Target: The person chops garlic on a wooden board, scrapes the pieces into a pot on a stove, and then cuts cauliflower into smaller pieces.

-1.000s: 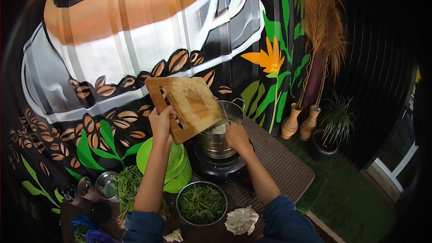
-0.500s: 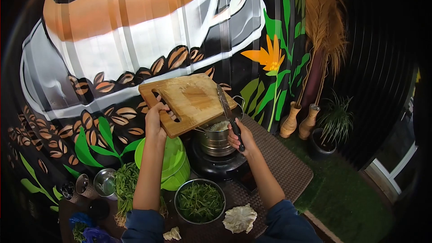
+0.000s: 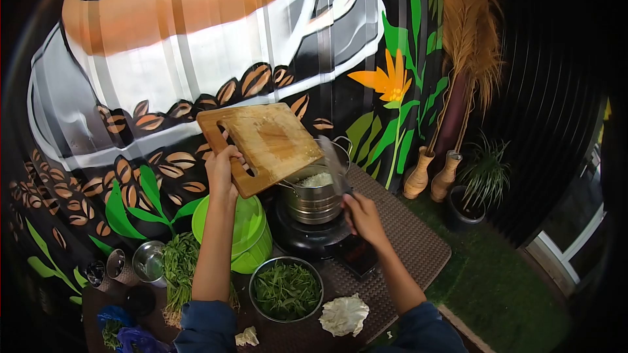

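My left hand (image 3: 222, 168) is closed around the handle slot of a wooden cutting board (image 3: 278, 134), holding it tilted above the table. Its far right corner hangs over a steel pot (image 3: 313, 206) with pale chopped pieces (image 3: 318, 180) inside. Wrapped around a knife's dark handle is my right hand (image 3: 364, 217). The knife blade (image 3: 332, 160) points upward beside the board's right edge, somewhat blurred, in front of the pot's rim. Damp marks and small bits show on the board.
The pot stands on a black portable stove (image 3: 288, 234). Nearer me are a steel bowl of leafy greens (image 3: 288, 289) and a crumpled pale cabbage piece (image 3: 345, 316). A lime-green lidded bin (image 3: 252, 242) and bundled greens (image 3: 180, 271) stand left. The painted wall (image 3: 163, 78) rises behind.
My right hand and the knife have moved down and slightly right, away from the board's surface. The board has shifted slightly left, showing more of the pot. A small white bit now shows near my right sleeve.
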`<act>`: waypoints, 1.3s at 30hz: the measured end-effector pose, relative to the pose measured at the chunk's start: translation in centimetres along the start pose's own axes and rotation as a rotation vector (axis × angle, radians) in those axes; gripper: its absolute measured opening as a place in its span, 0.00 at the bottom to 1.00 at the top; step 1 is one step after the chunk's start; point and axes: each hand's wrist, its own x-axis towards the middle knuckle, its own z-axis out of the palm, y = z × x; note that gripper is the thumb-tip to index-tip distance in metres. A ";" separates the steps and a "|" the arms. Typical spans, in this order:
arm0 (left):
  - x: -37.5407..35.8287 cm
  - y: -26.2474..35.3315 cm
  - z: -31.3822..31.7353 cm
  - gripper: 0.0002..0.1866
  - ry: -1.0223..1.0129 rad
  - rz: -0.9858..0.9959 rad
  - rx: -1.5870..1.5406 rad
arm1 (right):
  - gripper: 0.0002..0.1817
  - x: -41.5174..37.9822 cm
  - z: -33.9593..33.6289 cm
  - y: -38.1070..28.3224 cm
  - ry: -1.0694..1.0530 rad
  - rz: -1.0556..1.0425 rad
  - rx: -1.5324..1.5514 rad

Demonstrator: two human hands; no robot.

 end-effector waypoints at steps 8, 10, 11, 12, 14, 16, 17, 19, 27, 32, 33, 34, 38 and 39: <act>-1.1 -0.2 -0.5 0.37 -0.055 0.001 -0.041 | 0.19 5.4 2.1 2.5 0.044 0.004 -0.090; -1.7 0.4 0.2 0.37 -0.042 0.019 -0.017 | 0.20 5.4 1.7 2.6 0.197 0.008 -0.173; -2.1 0.6 0.3 0.37 -0.022 0.039 0.009 | 0.20 5.3 1.7 2.7 0.198 0.009 -0.173; -2.0 0.5 0.4 0.36 -0.029 0.058 0.000 | 0.20 5.1 2.0 2.1 0.142 -0.003 -0.099; -2.0 0.5 0.7 0.36 -0.005 0.065 0.015 | 0.21 4.9 2.8 1.1 -0.031 0.016 0.040; -2.3 0.7 0.8 0.36 0.020 0.077 0.048 | 0.21 5.4 2.8 1.9 0.005 0.046 -0.019; -2.4 0.7 0.7 0.36 0.023 0.079 0.049 | 0.21 5.8 2.8 2.5 0.047 0.071 -0.076; -2.4 0.8 0.6 0.36 0.037 0.079 0.028 | 0.21 5.8 2.4 3.0 0.113 0.070 -0.054; -2.2 1.2 0.7 0.35 0.036 0.125 0.044 | 0.20 5.7 1.3 2.7 0.057 0.182 0.084; -2.2 1.2 1.0 0.33 0.034 0.143 0.061 | 0.18 5.5 1.5 2.9 0.000 0.188 0.121; -2.3 1.2 1.1 0.33 0.019 0.156 0.079 | 0.19 5.7 1.6 2.7 0.109 0.132 0.033; -2.3 1.2 1.2 0.32 0.006 0.171 0.098 | 0.19 5.6 1.7 2.7 0.138 0.035 0.016; -3.1 1.8 1.2 0.33 -0.007 0.159 0.103 | 0.18 4.3 2.0 1.8 -0.009 0.072 -0.019; -3.5 2.0 0.9 0.34 -0.021 0.144 0.051 | 0.18 4.2 1.7 2.0 -0.009 0.072 -0.020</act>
